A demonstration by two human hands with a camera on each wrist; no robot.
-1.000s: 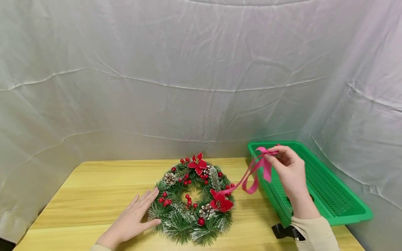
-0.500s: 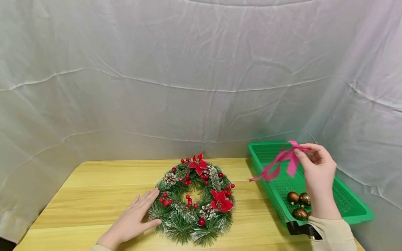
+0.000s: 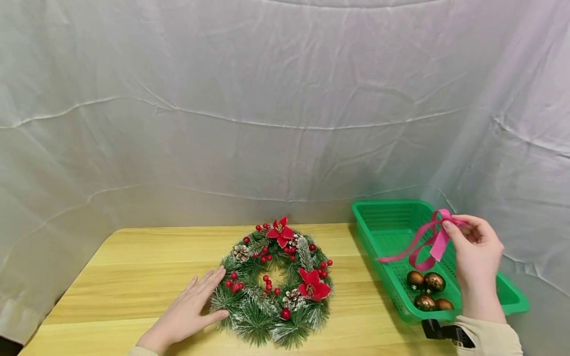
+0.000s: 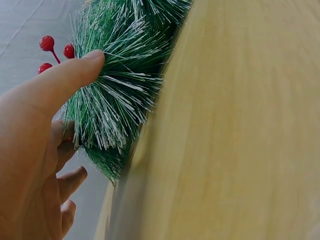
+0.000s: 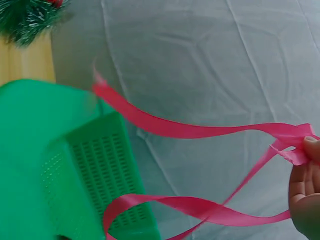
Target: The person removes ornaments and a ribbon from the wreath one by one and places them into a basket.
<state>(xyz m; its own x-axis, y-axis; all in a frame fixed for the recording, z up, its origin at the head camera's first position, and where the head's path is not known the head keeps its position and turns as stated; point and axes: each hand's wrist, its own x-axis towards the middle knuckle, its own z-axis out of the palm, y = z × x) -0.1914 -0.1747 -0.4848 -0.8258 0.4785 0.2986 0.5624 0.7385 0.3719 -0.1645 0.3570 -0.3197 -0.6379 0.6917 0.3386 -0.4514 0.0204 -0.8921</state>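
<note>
My left hand (image 3: 187,311) lies flat against the wreath (image 3: 276,282) so it stays put on the desk (image 3: 133,277). My right hand (image 3: 476,252) pinches the pink ribbon (image 3: 427,242) above the basket (image 3: 387,222), right of the wreath.

Right hand (image 5: 306,192): partly in frame at right edge, fingertips pinching pink ribbon (image 5: 200,131) at its gathered end. Ribbon: two long tails trailing left, hanging free above green basket (image 5: 75,165). Basket: perforated wall, lower left. Wreath (image 5: 25,17): green needles, top left corner, on worktop (image 5: 25,62). Backdrop: white creased cloth (image 5: 210,60).
</note>
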